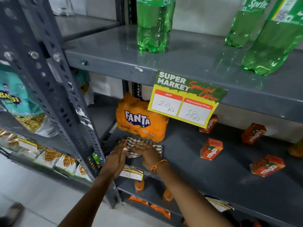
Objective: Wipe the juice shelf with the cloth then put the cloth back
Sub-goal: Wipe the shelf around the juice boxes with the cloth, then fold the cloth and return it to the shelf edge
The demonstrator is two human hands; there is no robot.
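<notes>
Grey slotted-angle steel shelving in a shop, standing on a pale tiled floor, seen from above and in front. Nearest the viewer, two bare forearms reach in over the front lip of the juice shelf [213,171]. The left hand [117,158] is held flat and edge-on, fingers straight and together, its fingertips just touching the near-left edge of the cloth [144,147]; it grips nothing. The right hand [148,155], with an orange thread bracelet [158,165] at the wrist, lies palm-down with fingers spread, pressing the cloth flat against the shelf without closing around it. The checked brown-and-white cloth sits at the left end of this shelf, directly in front of and touching the base of the Fanta multipack [141,122]. A small price tag [131,173] hangs from the shelf lip below the wrists. To the right, several red Maaza cartons [211,149] lie scattered and well apart on the same shelf. Above, a "Super Market Special Offer" sign [186,99] hangs from the upper shelf, on which green Sprite bottles [152,25] stand upright. At far left, snack packets [24,104] fill the neighbouring rack.
</notes>
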